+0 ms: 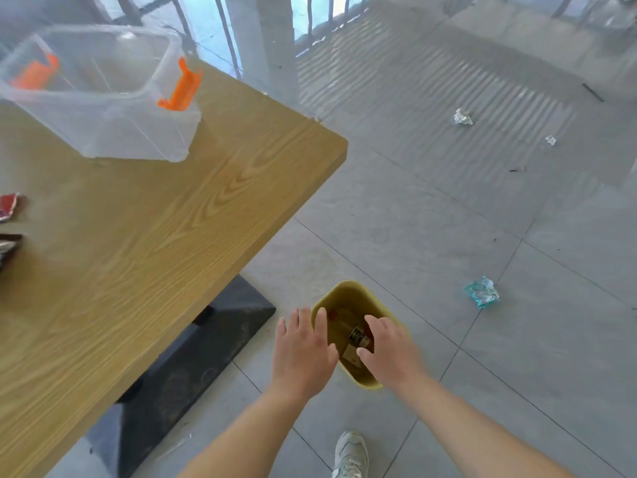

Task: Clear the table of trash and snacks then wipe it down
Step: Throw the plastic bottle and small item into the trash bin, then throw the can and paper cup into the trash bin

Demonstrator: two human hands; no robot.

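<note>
A small yellow trash bin (348,294) stands on the floor beside the wooden table (165,243), with wrappers (358,338) lying inside it. My left hand (303,350) hovers over the bin's left rim, fingers straight and spread, holding nothing. Over the bin's right side is my right hand (389,350), its fingers relaxed and empty. On the table's left edge lie a red snack wrapper (10,205) and a dark packet (9,248), both cut off by the frame.
A clear plastic box (103,94) with orange latches sits at the table's far end. The table's black base (193,360) spreads under it. On the tiled floor lie a teal wrapper (482,292) and crumpled white paper (462,116). My shoe (350,453) shows below.
</note>
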